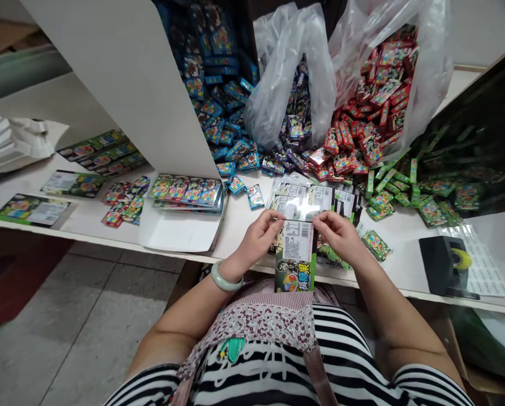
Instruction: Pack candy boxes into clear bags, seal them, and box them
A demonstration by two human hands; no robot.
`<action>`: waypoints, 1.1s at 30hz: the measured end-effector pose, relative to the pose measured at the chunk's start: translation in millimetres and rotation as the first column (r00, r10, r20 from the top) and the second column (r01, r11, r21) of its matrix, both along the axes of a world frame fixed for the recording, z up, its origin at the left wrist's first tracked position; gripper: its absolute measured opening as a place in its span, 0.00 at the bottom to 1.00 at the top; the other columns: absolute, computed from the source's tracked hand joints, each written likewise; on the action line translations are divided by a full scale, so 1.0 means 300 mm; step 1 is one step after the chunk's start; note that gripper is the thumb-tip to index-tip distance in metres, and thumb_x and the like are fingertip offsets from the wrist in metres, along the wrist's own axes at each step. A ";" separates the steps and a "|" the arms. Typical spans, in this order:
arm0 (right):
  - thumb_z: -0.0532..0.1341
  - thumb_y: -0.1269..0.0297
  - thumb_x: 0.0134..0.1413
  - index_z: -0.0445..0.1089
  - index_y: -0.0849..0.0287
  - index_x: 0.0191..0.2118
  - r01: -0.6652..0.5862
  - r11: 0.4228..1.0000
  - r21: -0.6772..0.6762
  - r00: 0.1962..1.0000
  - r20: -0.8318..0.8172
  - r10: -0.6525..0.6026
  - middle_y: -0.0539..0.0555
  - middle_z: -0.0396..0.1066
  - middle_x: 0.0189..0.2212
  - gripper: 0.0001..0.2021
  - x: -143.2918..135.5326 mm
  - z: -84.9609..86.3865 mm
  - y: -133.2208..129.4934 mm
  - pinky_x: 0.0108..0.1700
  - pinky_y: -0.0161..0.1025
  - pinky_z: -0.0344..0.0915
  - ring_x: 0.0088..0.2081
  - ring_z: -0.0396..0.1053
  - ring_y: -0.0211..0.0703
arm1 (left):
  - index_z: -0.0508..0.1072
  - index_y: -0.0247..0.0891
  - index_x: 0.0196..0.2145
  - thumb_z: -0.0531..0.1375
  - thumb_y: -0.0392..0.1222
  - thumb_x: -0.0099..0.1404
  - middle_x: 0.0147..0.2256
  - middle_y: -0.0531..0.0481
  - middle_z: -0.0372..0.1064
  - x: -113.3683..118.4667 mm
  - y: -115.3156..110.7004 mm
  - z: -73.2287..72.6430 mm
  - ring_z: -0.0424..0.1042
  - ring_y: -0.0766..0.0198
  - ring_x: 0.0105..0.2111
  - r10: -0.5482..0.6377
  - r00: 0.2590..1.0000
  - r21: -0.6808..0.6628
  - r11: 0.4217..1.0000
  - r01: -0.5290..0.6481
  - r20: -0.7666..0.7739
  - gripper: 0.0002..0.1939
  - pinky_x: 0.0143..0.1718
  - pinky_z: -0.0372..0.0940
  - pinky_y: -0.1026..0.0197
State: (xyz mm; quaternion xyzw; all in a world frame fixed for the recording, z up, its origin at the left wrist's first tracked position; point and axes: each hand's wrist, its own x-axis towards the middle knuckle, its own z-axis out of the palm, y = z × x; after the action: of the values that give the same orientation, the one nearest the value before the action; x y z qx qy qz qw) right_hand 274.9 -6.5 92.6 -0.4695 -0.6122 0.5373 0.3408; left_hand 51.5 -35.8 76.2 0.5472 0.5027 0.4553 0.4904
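A flat printed candy package (294,259), dark with green and a white label, hangs in front of me over the table's front edge. My left hand (263,237) pinches its upper left corner between thumb and fingers. At the upper right corner, my right hand (336,232) pinches it the same way. Whether the package holds anything cannot be made out. Just behind my hands lies a stack of similar printed packages (303,197), partly under a shiny clear film. A single small green candy box (377,245) rests to the right of my right hand.
Blue boxes (222,113), purple boxes (297,124), red boxes (362,135) and green boxes (396,183) lie heaped at the back, some in clear plastic bags (273,73). A tape dispenser (442,265) and sticker sheet (484,265) sit right. An open carton (180,228) stands left.
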 end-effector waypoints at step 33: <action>0.65 0.48 0.53 0.70 0.57 0.32 -0.186 0.978 -0.096 0.982 0.010 0.188 0.50 0.70 0.27 0.16 -0.013 0.107 0.062 0.28 0.36 0.62 0.27 0.63 0.36 | 0.75 0.38 0.28 0.63 0.46 0.64 0.32 0.49 0.73 -0.014 0.039 0.123 0.71 0.65 0.35 -0.120 0.990 0.098 0.989 0.112 0.078 0.11 0.40 0.68 0.59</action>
State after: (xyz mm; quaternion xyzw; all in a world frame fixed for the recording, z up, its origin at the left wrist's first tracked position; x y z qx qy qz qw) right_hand 270.9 12.0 124.7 -0.4307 -0.6308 0.5906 0.2604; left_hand 47.4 -24.0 113.0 0.5784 0.4274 0.4713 0.5106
